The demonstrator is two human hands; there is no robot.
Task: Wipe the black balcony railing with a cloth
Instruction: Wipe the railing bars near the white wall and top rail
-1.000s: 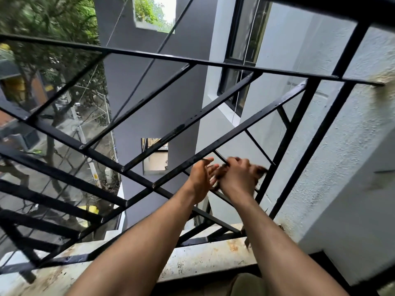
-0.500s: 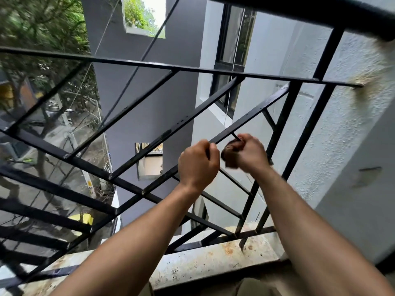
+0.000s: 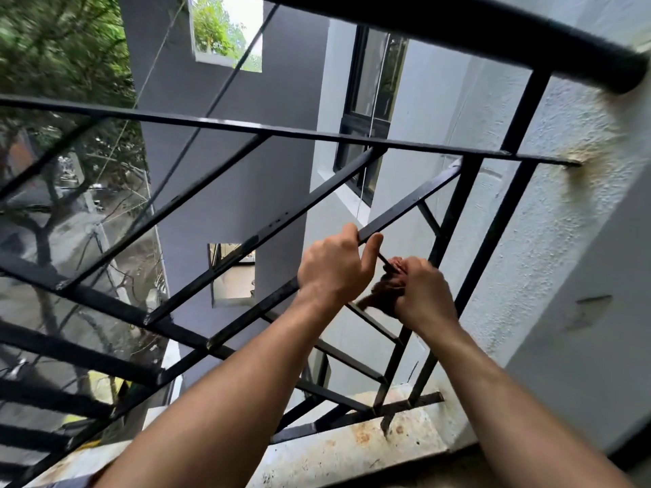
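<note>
The black balcony railing point(image 3: 197, 202) is a lattice of slanted and upright metal bars that fills the view. My left hand point(image 3: 333, 267) grips one slanted bar, fingers curled over it and thumb up on its right. Just to its right, my right hand point(image 3: 424, 294) clutches a bunched brown cloth point(image 3: 382, 292) against a thinner slanted bar below. Most of the cloth is hidden by my right hand.
A thick black top rail point(image 3: 493, 33) runs overhead to a rough white wall point(image 3: 563, 241) on the right. A stained concrete ledge point(image 3: 352, 449) lies under the bars. Beyond the railing are a grey building, a window and a street far below.
Both hands rose from low on the railing. My left hand closed round the slanted bar. My right hand then slid the cloth down and right along the thinner bar.
</note>
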